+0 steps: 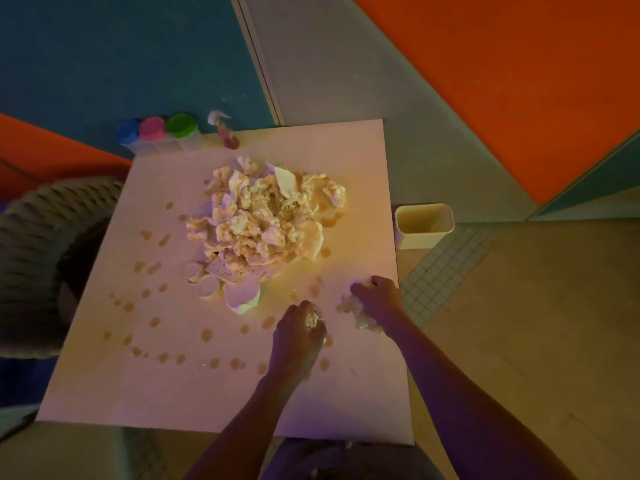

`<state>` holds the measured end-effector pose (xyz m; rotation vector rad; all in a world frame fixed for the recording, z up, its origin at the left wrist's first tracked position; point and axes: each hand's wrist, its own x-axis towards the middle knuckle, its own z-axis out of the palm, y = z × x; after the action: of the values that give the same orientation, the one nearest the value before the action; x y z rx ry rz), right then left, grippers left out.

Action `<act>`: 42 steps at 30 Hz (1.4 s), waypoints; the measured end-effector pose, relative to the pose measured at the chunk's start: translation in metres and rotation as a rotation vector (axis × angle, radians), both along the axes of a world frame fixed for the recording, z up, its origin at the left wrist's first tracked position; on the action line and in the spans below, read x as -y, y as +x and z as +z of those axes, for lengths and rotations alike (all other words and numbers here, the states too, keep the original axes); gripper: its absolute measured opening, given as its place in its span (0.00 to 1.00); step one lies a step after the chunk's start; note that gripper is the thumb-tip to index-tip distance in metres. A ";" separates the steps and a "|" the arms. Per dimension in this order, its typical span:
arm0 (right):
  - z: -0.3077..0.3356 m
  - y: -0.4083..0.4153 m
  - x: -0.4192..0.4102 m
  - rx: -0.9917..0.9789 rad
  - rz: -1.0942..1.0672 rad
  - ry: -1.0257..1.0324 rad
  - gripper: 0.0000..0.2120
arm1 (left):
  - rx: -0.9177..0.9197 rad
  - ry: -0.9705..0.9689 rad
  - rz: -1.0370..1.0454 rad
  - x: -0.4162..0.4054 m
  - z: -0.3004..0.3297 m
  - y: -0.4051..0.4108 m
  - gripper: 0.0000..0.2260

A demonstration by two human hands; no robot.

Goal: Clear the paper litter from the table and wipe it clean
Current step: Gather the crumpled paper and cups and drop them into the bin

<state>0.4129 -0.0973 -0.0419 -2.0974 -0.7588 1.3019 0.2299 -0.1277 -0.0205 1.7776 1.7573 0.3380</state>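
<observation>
From above, the left hand (300, 332) curls round a small paper wad (312, 319); the right hand (375, 299) clutches crumpled paper (360, 315) near the table (104, 375) edge. The big litter heap (263, 216) sits mid-table. Loose scraps could slip from those grips and miss the bin (424, 225), or drag through the brown spots (206, 335).

No legible text, labels or numbers anywhere.

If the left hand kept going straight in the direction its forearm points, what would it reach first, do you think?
Probably the crushed paper cup at the near edge of the paper pile. The left hand, gripping a small paper wad, points up and slightly left across the table; only stains lie between, though height is unclear.
</observation>
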 end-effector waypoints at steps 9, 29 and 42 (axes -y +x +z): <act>0.048 0.002 0.036 -0.352 -0.293 0.097 0.09 | 0.101 0.026 -0.013 0.002 0.015 -0.009 0.07; 0.086 0.056 0.104 -0.268 -0.589 0.151 0.07 | 0.258 0.113 -0.322 0.037 0.024 0.080 0.09; 0.073 0.230 0.159 -0.271 -0.603 0.208 0.10 | 0.258 -0.013 -0.298 0.082 0.026 0.251 0.06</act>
<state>0.6432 -0.2566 0.0316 -1.7396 -0.1147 1.0771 0.4805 -0.2096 0.0054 1.8606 1.2938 0.4081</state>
